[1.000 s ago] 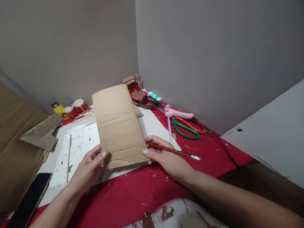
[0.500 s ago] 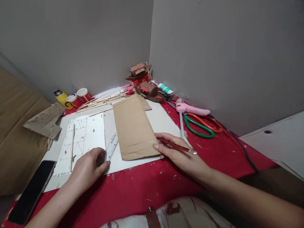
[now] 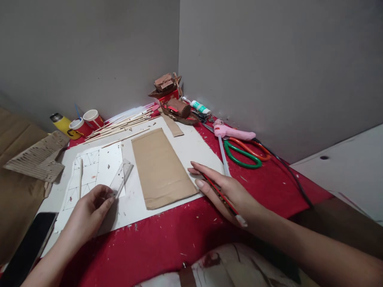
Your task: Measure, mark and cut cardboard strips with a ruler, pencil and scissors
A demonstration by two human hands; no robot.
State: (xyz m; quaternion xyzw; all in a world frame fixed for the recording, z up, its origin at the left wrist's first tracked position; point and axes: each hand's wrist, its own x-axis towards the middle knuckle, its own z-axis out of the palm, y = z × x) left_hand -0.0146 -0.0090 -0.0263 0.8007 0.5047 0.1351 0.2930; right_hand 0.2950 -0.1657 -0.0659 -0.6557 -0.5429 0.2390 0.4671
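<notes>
A brown cardboard sheet [image 3: 161,167] lies flat on a white board [image 3: 191,149] over the red tablecloth. My left hand [image 3: 88,213] pinches the near end of a clear ruler [image 3: 121,179], which rests on a white paper with drawn triangles [image 3: 98,163]. My right hand [image 3: 227,191] lies just right of the cardboard's near corner and holds a red pencil [image 3: 223,196] between its fingers, the metal end pointing toward me.
A pink glue gun [image 3: 235,132] and green and orange scissors [image 3: 243,155] lie at the right with a black cord. Wooden sticks [image 3: 119,124], red cups [image 3: 91,118], a yellow bottle [image 3: 61,124] and brown craft pieces [image 3: 170,97] line the wall. A phone [image 3: 24,251] and corrugated cardboard [image 3: 37,161] sit left.
The cardboard went from held up in both hands to lying flat on the board. My left hand let go of it and took the ruler. My right hand drew back beside it.
</notes>
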